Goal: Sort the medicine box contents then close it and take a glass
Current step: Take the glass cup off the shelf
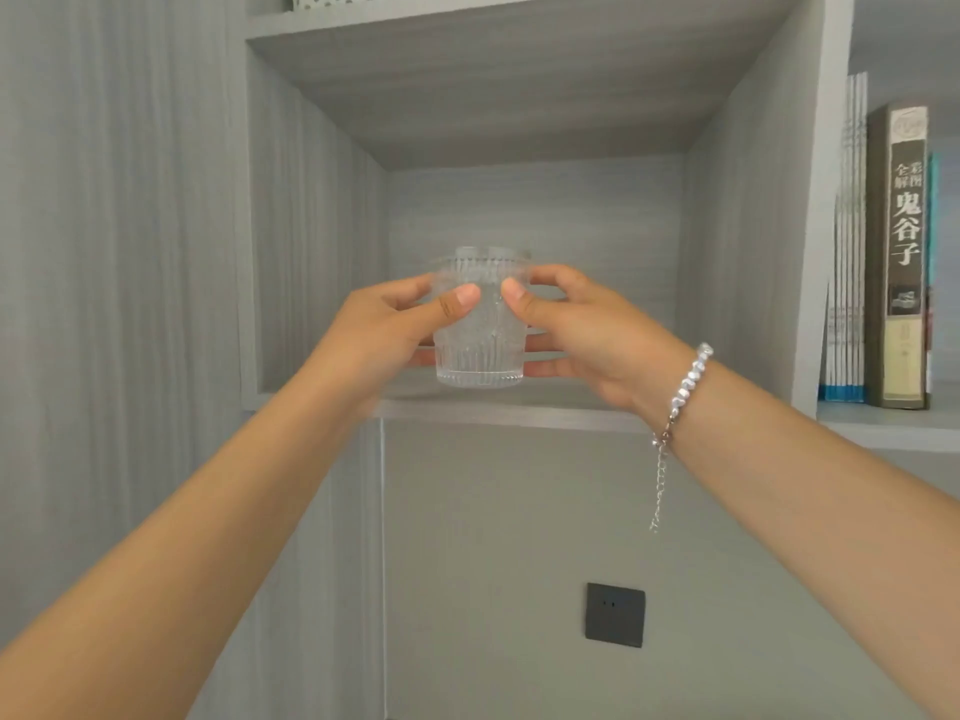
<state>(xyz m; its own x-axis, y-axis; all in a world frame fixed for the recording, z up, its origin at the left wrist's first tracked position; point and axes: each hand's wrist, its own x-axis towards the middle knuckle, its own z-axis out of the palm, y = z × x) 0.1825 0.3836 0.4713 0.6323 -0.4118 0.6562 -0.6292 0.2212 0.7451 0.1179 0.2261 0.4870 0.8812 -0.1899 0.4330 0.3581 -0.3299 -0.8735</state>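
Both my forearms reach up from the near edge toward the grey shelf (pixel 509 407). My left hand (pixel 384 330) curls round the left side of the ribbed clear glass (pixel 480 350), thumb on its front; my right hand (pixel 587 335) grips the right side likewise, a beaded bracelet (pixel 688 387) on that wrist. I hold the glass upright in the open compartment, its base just above the shelf board. Books (pixel 904 252) stand in the compartment to the right, and a dark wall socket (pixel 615 614) sits below.

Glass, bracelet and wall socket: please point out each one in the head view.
glass (pixel 479 350): head view, ribbed lower wall.
bracelet (pixel 688 381): head view, beads on the right wrist.
wall socket (pixel 615 614): head view, middle of the dark plate.
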